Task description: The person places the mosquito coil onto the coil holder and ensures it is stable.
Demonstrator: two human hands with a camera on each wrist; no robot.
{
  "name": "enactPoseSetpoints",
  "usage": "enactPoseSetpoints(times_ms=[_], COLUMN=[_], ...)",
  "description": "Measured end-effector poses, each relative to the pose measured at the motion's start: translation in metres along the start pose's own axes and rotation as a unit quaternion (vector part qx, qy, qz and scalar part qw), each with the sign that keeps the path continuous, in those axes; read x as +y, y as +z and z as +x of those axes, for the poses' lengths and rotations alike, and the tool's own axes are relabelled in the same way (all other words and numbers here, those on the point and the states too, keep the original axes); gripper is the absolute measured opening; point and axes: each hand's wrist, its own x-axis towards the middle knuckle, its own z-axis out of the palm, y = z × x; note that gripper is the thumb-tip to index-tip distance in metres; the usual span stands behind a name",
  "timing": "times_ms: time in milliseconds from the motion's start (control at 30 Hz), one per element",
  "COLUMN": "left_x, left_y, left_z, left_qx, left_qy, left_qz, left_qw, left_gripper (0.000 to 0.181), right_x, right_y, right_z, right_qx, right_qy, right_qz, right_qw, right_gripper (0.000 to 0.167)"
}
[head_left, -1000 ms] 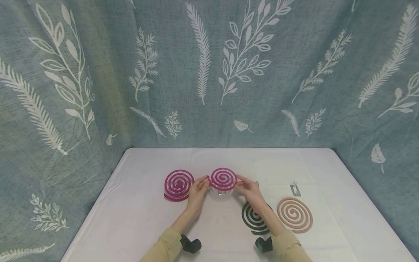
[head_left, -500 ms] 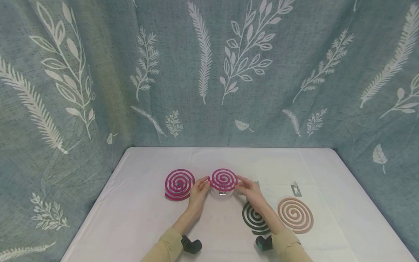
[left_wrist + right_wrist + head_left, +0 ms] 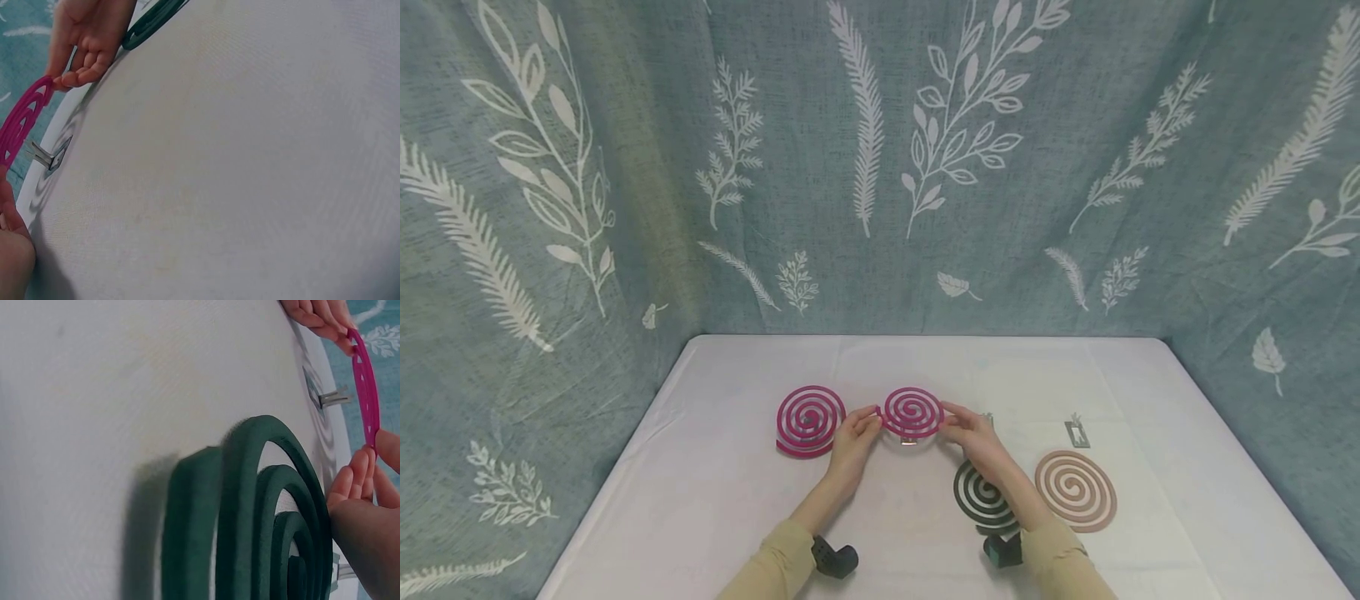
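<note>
A magenta mosquito coil point(image 3: 912, 412) is held level between my two hands, above the table. My left hand point(image 3: 853, 446) pinches its left rim, and my right hand point(image 3: 976, 440) pinches the right rim. Below it a small metal coil stand point(image 3: 52, 157) rests on the cloth with its prongs up, apart from the coil in both wrist views. Another magenta coil point(image 3: 810, 422) lies just left of my left hand. A dark green coil point(image 3: 244, 506) sits under my right forearm, partly hidden by it.
On the right lies a tan coil point(image 3: 1076, 492), with a metal stand point(image 3: 1077, 433) behind it. A further stand point(image 3: 988, 419) is partly covered by my right hand. A patterned blue-green curtain point(image 3: 880, 167) closes off the back and sides of the white table point(image 3: 737, 367).
The held coil sinks very slightly, covering more of the stand beneath it. Both hands keep their hold, and the other coils stay put.
</note>
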Motion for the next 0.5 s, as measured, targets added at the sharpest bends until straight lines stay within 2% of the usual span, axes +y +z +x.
enactPoseSetpoints(times_ms=[500], left_x=[-0.0023], left_y=[-0.0037], left_z=[0.0023], left_qx=[-0.015], left_qy=[-0.011], left_qz=[0.010], left_qw=[0.9998], left_gripper=[0.036], right_x=[-0.0033], right_y=[0.0018], right_z=[-0.0018], right_qx=[0.002], right_qy=[0.003], right_qz=[0.016], right_qw=[0.9999], right_gripper=[0.051])
